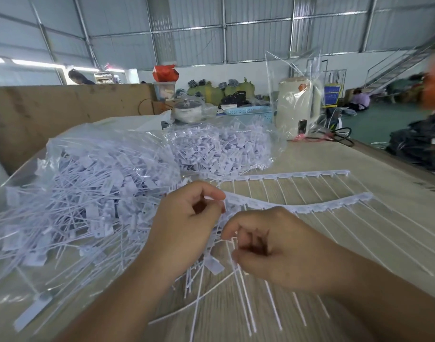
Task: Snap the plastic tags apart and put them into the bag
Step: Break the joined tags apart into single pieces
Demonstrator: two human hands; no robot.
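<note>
A strip of joined white plastic tags (310, 207) lies across the table in front of me, its thin tails pointing toward me. My left hand (184, 225) pinches the strip's left end between thumb and forefinger. My right hand (273, 245) curls its fingers round several of the tails just right of that. A second joined strip (285, 176) lies farther back. A clear bag (93, 193) on the left holds a heap of separated tags, and loose tags spill out beneath my left hand.
Another clear bag of tags (223, 149) sits behind the first. A white kettle (297, 104) wrapped in plastic, a pot (188, 109) and a blue basket (248, 111) stand at the table's far edge. A brown board (51, 114) walls the left side.
</note>
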